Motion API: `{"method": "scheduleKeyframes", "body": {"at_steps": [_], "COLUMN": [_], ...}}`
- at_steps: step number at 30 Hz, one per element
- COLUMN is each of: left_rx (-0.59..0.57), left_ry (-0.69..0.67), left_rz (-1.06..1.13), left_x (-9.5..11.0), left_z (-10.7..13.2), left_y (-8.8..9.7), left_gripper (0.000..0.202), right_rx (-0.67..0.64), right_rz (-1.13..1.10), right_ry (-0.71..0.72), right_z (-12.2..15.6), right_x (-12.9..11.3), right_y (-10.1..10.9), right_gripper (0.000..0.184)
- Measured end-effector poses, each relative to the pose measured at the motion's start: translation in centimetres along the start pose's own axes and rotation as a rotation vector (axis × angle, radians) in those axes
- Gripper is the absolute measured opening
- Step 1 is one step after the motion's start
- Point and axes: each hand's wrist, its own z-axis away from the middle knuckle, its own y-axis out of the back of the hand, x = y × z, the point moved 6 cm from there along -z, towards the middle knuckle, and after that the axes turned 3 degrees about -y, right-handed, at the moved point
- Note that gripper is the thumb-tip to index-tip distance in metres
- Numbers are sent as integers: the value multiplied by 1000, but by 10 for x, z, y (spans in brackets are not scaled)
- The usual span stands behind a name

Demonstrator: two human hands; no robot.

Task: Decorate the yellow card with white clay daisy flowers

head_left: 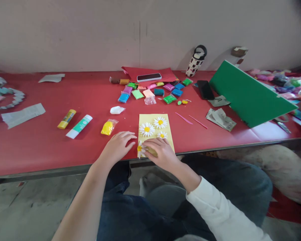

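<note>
A pale yellow card [152,118] lies near the table's front edge with several white clay daisies on it, each with a yellow centre. My right hand [163,152] is over the card's lower part, its curved fingers and thumb at the petals of the lower-left daisy [139,148]. Part of that flower is hidden by the fingertips. Just left of the card, my left hand [119,145] rests with fingers stretched out and holds nothing. A bag of yellow clay [107,128] lies beyond it, and a white clay packet [117,109] sits farther back.
Two glue sticks [79,126] lie at left. Colourful clay packets [137,94] and a phone [148,77] are behind the card. Pink tools [198,122] lie right of it. A green board [251,95] stands tilted, near a patterned bottle [195,63]. Another person's leg [273,167] is at right.
</note>
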Motion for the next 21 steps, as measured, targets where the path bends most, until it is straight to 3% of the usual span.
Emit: {"method": "scheduleKeyframes", "body": {"at_steps": [3,8,13,17,21], "left_rx": [12,59,172,242,380], "left_ry": [16,33,-14,-15,-28], "left_rz": [3,-63,-156,-151,-22], "left_x": [-3,-7,-1,5,21], "left_z": [1,2,-4,-8,-9], "left_y": [4,10,11,12,28], "left_gripper": [29,30,34,39,37], "right_rx": [183,431,420,390,274], "right_rz": [-112,-187,-64,41,85], "right_ry": [-27,-213,-262,-192,-74], "right_z": [6,35,69,84,81], "right_x": [11,60,88,78,56], "right_y": [26,71,83,77,63], "right_gripper": [22,19,20,22,28]}}
